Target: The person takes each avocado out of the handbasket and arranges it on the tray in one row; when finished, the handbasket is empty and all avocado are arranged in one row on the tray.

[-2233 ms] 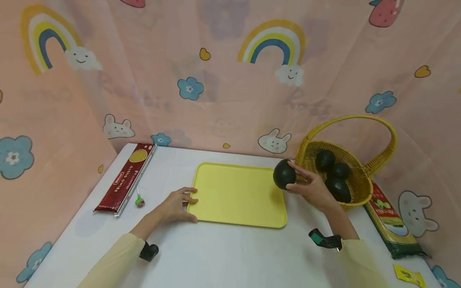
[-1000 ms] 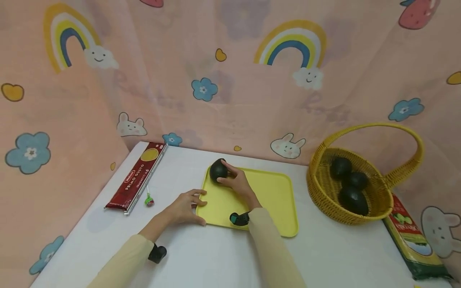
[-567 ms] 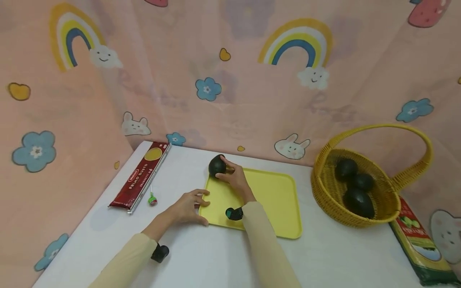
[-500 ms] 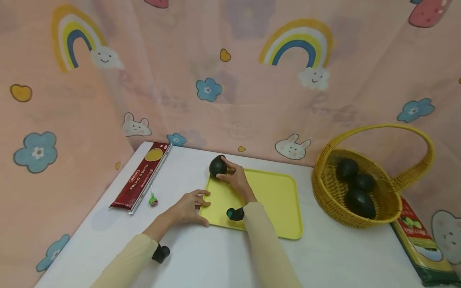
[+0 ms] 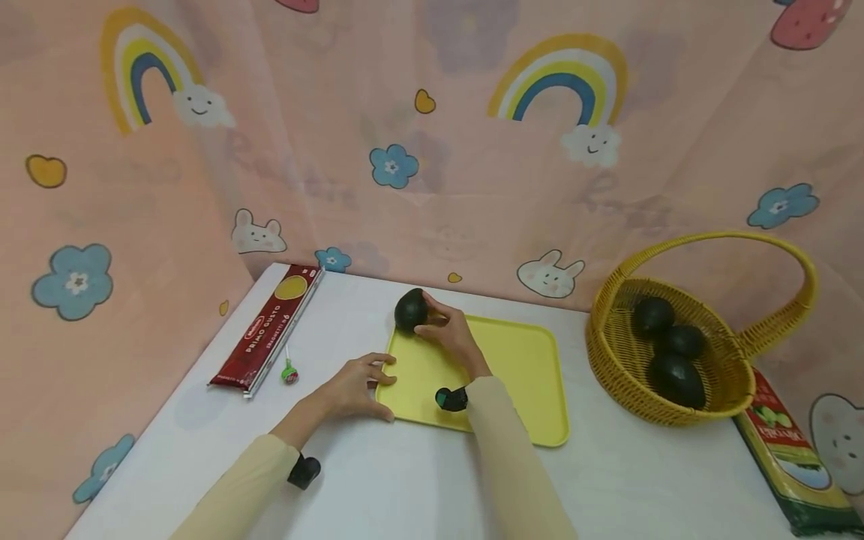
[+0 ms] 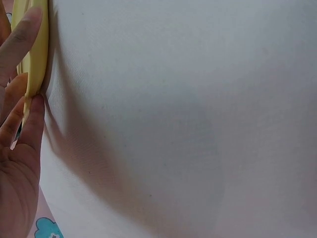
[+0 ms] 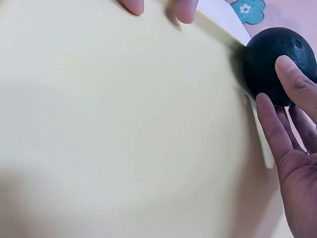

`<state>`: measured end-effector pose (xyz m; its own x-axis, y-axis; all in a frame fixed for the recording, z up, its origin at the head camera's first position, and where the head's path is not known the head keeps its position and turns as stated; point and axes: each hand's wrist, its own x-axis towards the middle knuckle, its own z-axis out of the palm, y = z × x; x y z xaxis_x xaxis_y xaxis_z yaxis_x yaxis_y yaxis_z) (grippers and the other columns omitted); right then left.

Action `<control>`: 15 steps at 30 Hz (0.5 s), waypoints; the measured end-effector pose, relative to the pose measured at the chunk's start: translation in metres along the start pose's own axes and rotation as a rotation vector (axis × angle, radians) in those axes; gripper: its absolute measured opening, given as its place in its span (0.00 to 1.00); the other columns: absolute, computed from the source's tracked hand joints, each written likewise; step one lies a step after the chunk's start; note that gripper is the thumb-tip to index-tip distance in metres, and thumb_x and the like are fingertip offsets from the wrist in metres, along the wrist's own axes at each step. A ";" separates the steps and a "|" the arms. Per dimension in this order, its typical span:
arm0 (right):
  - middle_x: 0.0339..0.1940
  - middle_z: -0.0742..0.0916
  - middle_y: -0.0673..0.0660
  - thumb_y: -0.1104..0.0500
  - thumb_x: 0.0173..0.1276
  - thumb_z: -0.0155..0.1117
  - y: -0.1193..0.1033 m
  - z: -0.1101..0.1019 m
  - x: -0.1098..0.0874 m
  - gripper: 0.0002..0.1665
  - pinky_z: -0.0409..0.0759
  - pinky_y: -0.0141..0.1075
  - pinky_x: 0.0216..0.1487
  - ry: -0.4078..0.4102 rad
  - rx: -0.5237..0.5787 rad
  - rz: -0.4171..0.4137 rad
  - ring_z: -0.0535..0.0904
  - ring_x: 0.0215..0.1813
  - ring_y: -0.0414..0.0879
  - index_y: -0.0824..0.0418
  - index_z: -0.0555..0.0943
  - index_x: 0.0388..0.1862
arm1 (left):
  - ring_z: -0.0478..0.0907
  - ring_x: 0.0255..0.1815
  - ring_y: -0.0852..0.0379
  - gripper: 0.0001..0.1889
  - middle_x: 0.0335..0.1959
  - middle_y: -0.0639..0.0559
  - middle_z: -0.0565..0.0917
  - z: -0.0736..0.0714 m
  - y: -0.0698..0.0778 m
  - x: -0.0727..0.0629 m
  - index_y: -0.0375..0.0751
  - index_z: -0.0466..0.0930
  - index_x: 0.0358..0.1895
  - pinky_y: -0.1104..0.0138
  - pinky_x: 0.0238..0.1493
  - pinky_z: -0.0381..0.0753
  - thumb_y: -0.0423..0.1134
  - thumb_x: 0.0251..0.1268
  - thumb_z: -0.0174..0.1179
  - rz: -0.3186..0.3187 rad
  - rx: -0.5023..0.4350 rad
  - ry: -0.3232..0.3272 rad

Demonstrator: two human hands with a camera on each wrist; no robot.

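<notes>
A dark green avocado (image 5: 411,311) sits at the far left corner of the yellow tray (image 5: 520,375). My right hand (image 5: 454,336) has its thumb and fingertips at the avocado's right side. In the right wrist view, the thumb lies over the avocado (image 7: 270,62), with a finger (image 7: 272,119) at its lower edge. At the tray's left side, my left hand (image 5: 354,386) grips the rim, fingers over it and thumb at the near corner. The left wrist view shows its fingers on both sides of the tray edge (image 6: 38,54).
At the right stands a yellow wicker basket (image 5: 675,412) holding several avocados (image 5: 677,380), its handle arching high. A green and red food packet (image 5: 793,457) lies beside it. Left lie a red spaghetti packet (image 5: 266,330) and a lollipop (image 5: 289,373). A patterned pink cloth (image 5: 304,150) hangs behind.
My right hand has carried the avocado from beside the basket leftward to the tray's far left corner. Since half a second ago its fingers have slid slightly right. The left hand stays on the tray.
</notes>
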<state>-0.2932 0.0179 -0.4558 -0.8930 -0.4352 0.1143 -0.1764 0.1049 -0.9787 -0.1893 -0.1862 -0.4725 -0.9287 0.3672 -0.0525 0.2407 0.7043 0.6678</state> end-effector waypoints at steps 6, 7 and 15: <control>0.63 0.75 0.69 0.72 0.62 0.65 -0.001 -0.004 0.000 0.38 0.84 0.37 0.50 -0.006 0.024 0.024 0.77 0.58 0.61 0.64 0.65 0.71 | 0.68 0.65 0.47 0.34 0.65 0.53 0.71 0.001 0.000 0.002 0.37 0.83 0.53 0.55 0.66 0.71 0.50 0.39 0.78 -0.001 0.007 -0.004; 0.63 0.75 0.70 0.72 0.62 0.64 0.000 -0.004 0.000 0.38 0.84 0.38 0.50 -0.006 0.028 0.025 0.77 0.58 0.62 0.65 0.65 0.71 | 0.68 0.65 0.47 0.34 0.65 0.53 0.71 0.001 0.000 0.002 0.37 0.83 0.53 0.55 0.66 0.70 0.50 0.39 0.78 -0.001 0.008 -0.003; 0.69 0.69 0.70 0.72 0.64 0.63 0.007 -0.015 -0.002 0.36 0.82 0.42 0.53 -0.004 0.030 0.071 0.69 0.65 0.64 0.66 0.65 0.71 | 0.68 0.66 0.45 0.35 0.64 0.51 0.71 0.000 -0.002 0.000 0.35 0.83 0.52 0.53 0.67 0.69 0.49 0.37 0.79 0.015 -0.010 0.006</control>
<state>-0.2987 0.0330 -0.4600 -0.9011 -0.4314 0.0437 -0.0999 0.1087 -0.9890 -0.1899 -0.1876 -0.4741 -0.9266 0.3741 -0.0383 0.2516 0.6925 0.6761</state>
